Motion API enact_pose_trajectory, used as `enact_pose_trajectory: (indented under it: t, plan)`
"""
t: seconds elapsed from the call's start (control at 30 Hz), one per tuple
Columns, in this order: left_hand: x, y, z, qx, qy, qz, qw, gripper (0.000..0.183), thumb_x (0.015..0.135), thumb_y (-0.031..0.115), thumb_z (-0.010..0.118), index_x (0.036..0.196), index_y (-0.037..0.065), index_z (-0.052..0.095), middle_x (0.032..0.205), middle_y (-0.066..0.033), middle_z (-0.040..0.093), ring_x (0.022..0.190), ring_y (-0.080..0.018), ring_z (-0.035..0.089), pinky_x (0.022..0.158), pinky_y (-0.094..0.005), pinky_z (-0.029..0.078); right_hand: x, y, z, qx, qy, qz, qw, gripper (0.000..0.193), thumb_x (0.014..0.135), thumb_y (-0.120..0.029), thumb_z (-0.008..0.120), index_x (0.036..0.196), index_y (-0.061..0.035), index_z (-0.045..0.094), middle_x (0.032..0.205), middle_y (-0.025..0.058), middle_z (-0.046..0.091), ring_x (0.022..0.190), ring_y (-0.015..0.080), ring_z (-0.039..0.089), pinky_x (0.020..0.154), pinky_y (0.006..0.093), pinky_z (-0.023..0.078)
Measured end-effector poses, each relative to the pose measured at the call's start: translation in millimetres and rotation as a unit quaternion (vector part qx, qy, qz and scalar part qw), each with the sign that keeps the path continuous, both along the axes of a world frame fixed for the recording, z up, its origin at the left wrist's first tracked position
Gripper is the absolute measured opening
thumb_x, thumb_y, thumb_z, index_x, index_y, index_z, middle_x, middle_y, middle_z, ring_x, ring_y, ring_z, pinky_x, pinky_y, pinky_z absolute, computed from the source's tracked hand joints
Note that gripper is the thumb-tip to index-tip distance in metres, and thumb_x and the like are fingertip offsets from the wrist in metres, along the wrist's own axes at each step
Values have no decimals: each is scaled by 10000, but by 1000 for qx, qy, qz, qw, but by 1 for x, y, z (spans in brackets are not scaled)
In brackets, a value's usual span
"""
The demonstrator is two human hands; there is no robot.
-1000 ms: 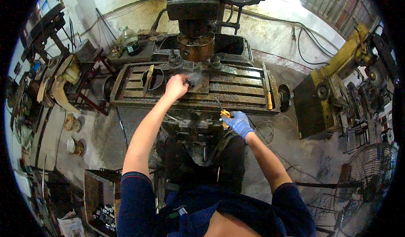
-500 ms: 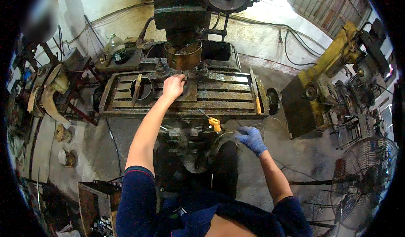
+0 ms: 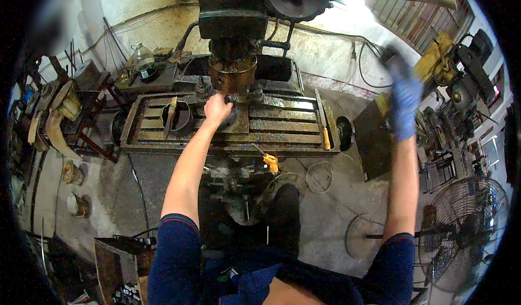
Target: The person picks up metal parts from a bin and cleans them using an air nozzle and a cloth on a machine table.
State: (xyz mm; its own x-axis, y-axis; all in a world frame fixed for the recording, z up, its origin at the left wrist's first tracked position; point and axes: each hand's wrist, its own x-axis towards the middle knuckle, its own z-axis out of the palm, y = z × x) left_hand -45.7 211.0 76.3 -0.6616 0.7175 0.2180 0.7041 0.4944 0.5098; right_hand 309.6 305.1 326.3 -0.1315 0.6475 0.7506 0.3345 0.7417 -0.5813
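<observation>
My bare left hand point(image 3: 217, 108) reaches over the slotted table point(image 3: 293, 137) of a milling machine, just below its cylindrical cutter head point(image 3: 233, 72). Its fingers are curled together beside a small dark piece, and what they grip is hidden. My right hand point(image 3: 406, 101), in a blue glove, is raised at the right, out past the table's end. Motion smears its fingers, and a dark blurred shape shows at their tips. A round container point(image 3: 184, 121) with a brush point(image 3: 171, 114) across it stands on the table's left. An orange-handled air gun point(image 3: 270, 163) hangs at the front edge.
A file with a wooden handle point(image 3: 326, 137) lies along the table's right end. A large fan point(image 3: 461, 229) stands at the lower right, near a yellow-and-dark machine point(image 3: 374, 142). Coiled cable point(image 3: 319, 177) lies on the floor. A clear jug point(image 3: 143, 62) sits on the back-left bench.
My right hand has swung up and to the right from beside the air gun. My left hand stays under the cutter head, shifted only slightly. The whole view has moved a little.
</observation>
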Motion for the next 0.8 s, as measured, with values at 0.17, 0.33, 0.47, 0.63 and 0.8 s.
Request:
enact_pose_trajectory:
  t: [0.17,0.33,0.47,0.63,0.8]
  plan:
    - [-9,2,-5,8,-20,9,1000,327,656,285,690,881,50,665,817,-192,631,808,-322,611,716,-407,488,-12,17,107,53,250,461,850,365,849,-250,475,1161,-66,515,1148,121,536,1100,271,488,984,463,340]
    - [-16,3,-9,-24,-48,11,999,362,642,298,710,808,-15,635,794,-203,623,782,-330,609,679,-402,490,2,-13,55,82,226,397,886,383,882,-292,419,1047,34,533,1057,171,566,1016,284,530,945,443,370]
    - [-15,10,-15,3,-38,20,999,374,620,305,740,696,-32,596,758,-200,616,757,-341,607,649,-405,490,13,-37,-6,154,164,246,943,422,862,-370,450,938,38,527,963,148,569,925,239,526,878,354,380]
    - [-16,10,-17,43,-24,28,998,373,612,304,749,668,-28,589,750,-199,613,750,-343,606,642,-421,488,11,-37,-26,109,205,278,932,381,850,-387,422,895,-15,494,930,144,540,969,266,501,902,392,357]
    - [-12,5,-8,15,-47,14,999,353,618,293,741,677,-30,612,735,-201,616,738,-347,607,645,-417,487,5,-50,-14,152,125,199,960,313,892,-319,409,777,-34,467,866,116,553,881,283,530,939,444,325]
